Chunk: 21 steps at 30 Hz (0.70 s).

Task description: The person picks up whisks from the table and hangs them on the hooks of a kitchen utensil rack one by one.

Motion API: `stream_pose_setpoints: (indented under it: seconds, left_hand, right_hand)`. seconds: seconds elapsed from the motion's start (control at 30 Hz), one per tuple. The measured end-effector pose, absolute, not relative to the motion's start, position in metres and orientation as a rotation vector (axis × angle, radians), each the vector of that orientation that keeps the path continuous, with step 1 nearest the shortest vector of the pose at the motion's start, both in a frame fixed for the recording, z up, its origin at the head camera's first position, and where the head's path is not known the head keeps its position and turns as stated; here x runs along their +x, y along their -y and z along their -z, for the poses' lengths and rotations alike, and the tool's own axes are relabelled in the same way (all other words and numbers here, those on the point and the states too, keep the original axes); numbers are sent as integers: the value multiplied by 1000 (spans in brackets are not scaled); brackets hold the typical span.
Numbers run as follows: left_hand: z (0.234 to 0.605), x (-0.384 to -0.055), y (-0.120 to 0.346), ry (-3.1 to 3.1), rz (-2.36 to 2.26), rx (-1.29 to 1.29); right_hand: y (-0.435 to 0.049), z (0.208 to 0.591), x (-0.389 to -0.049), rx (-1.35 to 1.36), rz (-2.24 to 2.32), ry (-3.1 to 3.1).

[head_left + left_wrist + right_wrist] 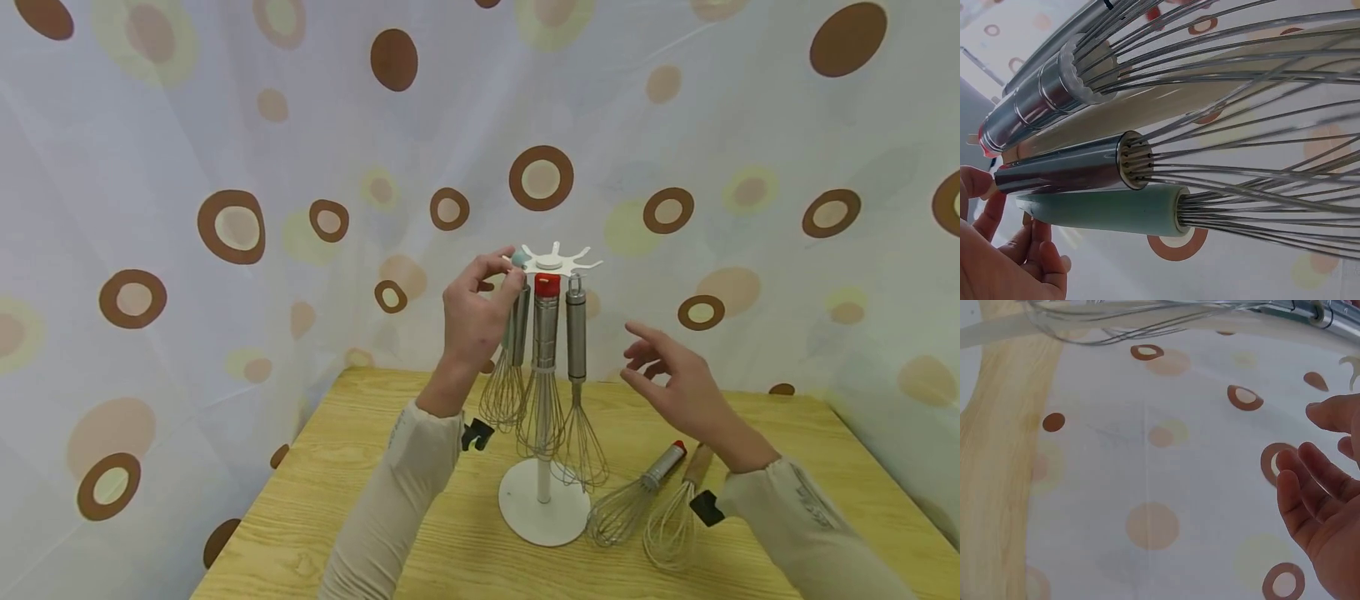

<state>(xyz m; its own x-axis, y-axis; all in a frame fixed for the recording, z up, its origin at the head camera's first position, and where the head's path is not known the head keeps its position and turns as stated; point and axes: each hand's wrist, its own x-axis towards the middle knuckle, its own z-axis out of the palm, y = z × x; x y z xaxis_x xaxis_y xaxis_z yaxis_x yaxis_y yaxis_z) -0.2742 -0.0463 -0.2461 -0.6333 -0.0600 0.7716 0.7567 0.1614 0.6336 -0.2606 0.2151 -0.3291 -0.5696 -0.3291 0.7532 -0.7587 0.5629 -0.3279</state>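
Note:
Several whisks hang by their handles from a white rotating rack [549, 262] on a stand. My left hand [477, 317] is at the rack's left side, thumb and index finger pinching the top end of a whisk with a plain metal handle [1066, 170]. Right beside it hangs a whisk with a pale green handle [1104, 209], my other fingers curled close to its end. A red-topped metal whisk [546, 325] hangs at the front, with another metal whisk [576, 342] to its right. My right hand [678, 379] hovers right of the rack, fingers loosely bent, holding nothing.
On the wooden table [360, 467], right of the stand's round white base [525, 517], lie a red-tipped metal whisk [652, 475] and a wooden-handled whisk [697, 467]. A dotted curtain [465, 108] hangs behind and along the sides.

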Motion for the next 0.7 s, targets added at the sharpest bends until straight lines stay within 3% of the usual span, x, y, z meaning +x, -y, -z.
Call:
stream_pose_setpoints:
  seconds: [0.7]
  left_hand:
    - [242, -287, 54, 1788, 1622, -766]
  right_hand:
    - [-322, 422, -288, 293, -955, 2840]
